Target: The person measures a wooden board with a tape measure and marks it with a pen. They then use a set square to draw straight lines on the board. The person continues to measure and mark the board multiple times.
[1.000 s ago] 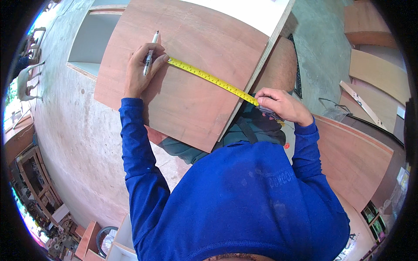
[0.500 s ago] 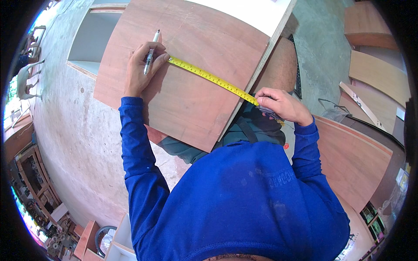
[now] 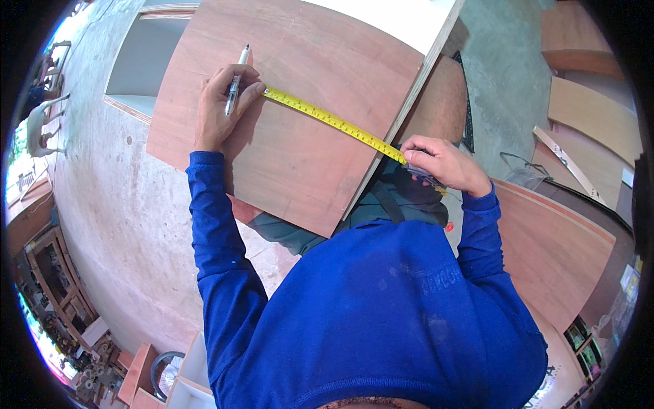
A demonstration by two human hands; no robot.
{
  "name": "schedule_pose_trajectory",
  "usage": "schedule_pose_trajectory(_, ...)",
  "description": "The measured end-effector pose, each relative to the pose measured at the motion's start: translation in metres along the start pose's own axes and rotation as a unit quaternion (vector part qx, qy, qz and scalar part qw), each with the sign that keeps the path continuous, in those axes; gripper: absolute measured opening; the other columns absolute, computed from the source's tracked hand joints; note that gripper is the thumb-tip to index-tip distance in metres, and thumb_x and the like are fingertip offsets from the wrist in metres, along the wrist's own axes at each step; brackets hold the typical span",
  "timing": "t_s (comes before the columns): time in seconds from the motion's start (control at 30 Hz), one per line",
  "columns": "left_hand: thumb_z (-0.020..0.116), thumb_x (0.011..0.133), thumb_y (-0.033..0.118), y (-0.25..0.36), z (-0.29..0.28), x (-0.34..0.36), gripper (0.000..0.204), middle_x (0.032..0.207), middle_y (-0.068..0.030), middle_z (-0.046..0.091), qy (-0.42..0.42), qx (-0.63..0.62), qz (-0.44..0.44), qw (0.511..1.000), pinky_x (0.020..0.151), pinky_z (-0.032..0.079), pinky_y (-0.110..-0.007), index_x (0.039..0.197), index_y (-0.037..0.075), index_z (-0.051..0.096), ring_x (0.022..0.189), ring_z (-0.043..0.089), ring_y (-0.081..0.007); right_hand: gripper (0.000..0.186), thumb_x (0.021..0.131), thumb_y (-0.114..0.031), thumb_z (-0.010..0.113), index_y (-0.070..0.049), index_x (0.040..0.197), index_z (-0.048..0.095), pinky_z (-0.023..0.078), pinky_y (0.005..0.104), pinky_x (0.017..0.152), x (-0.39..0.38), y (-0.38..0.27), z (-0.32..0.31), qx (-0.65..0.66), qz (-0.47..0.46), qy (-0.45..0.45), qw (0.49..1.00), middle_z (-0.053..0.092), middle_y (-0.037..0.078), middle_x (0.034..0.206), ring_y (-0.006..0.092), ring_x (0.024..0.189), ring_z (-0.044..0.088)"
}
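Observation:
A reddish-brown plywood board (image 3: 293, 163) lies across my lap, its right edge running diagonally past my knee. Stretched over it is the yellow blade of a tape measure (image 3: 334, 121). My left hand (image 3: 223, 102) rests on the board, thumb at the blade's end, with a white and black marker pen (image 3: 235, 88) held between its fingers, tip pointing away from me. Just beyond the board's right edge, my right hand (image 3: 443, 163) is closed around the dark tape case, thumb on the blade where it comes out. Most of the case is hidden by the fingers.
A grey-white open cabinet box (image 3: 146, 65) stands beyond the board at the far left. Another plywood panel (image 3: 545, 245) lies to my right, with curved wood pieces (image 3: 589, 116) farther off. At lower left are a wheel (image 3: 165, 373) and a wooden cabinet frame (image 3: 61, 279).
Hardly anything differs. My right hand and the tape case have shifted very slightly to the right; the left hand with the pen stays in place.

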State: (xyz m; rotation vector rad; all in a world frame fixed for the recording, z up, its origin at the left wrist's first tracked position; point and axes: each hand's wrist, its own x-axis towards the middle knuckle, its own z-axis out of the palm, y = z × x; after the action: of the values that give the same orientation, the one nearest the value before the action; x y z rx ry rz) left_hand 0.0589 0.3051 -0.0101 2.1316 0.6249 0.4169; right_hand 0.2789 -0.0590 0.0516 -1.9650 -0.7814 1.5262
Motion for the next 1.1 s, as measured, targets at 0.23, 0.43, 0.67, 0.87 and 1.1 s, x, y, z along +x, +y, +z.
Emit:
schedule_pose_trajectory(0.23,0.087,0.089,0.024,-0.0008,0.0009,0.0012,0.026,0.104,-0.006,0.076,0.007,0.008,0.004,1.0,0.098,0.048,-0.039,0.108,0.011,0.076,0.098,0.067,-0.0244,0.032,0.107,-0.029,0.059,-0.001,0.116,0.069,0.055,0.0329,0.078,-0.0006,-0.0013,-0.0002,0.005,0.008,0.0,1.0,0.072,0.007,0.091,0.0154,0.083,0.068)
schedule_pose_trajectory(0.43,0.087,0.089,0.025,-0.0007,0.0003,0.001,0.026,0.104,-0.0059,0.076,0.006,0.007,0.001,1.0,0.097,0.048,-0.039,0.108,0.011,0.076,0.098,0.067,-0.0243,0.031,0.107,-0.029,0.059,-0.001,0.115,0.069,0.055,0.0328,0.078,-0.001,-0.0031,-0.0001,0.015,0.014,-0.002,1.0,0.072,0.007,0.091,0.0159,0.083,0.068)
schedule_pose_trajectory(0.67,0.088,0.089,0.025,0.0006,-0.0001,0.0013,0.026,0.103,-0.0055,0.076,0.002,0.01,0.005,1.0,0.097,0.048,-0.039,0.108,0.01,0.076,0.098,0.067,-0.0237,0.03,0.106,-0.029,0.059,-0.002,0.114,0.07,0.055,0.0331,0.077,-0.0016,-0.003,0.0,-0.001,0.008,0.003,1.0,0.072,0.007,0.093,0.016,0.084,0.068)
schedule_pose_trajectory(0.87,0.088,0.089,0.025,0.0,0.0008,0.0011,0.027,0.103,-0.0058,0.076,0.005,0.001,-0.001,1.0,0.096,0.05,-0.039,0.108,0.01,0.076,0.097,0.068,-0.0237,0.031,0.107,-0.03,0.059,-0.002,0.115,0.07,0.055,0.0332,0.078,-0.0008,-0.0034,-0.0002,0.0,0.012,-0.004,1.0,0.072,0.007,0.092,0.0162,0.084,0.068)
schedule_pose_trajectory(1.1,0.088,0.089,0.024,-0.0015,0.0009,0.0019,0.027,0.102,-0.007,0.076,0.005,-0.012,0.005,1.0,0.096,0.051,-0.039,0.108,0.01,0.076,0.095,0.069,-0.0242,0.034,0.108,-0.032,0.06,-0.001,0.118,0.07,0.056,0.0343,0.08,-0.0016,-0.0043,-0.0001,0.003,0.026,0.001,1.0,0.073,0.009,0.093,0.0174,0.086,0.07)
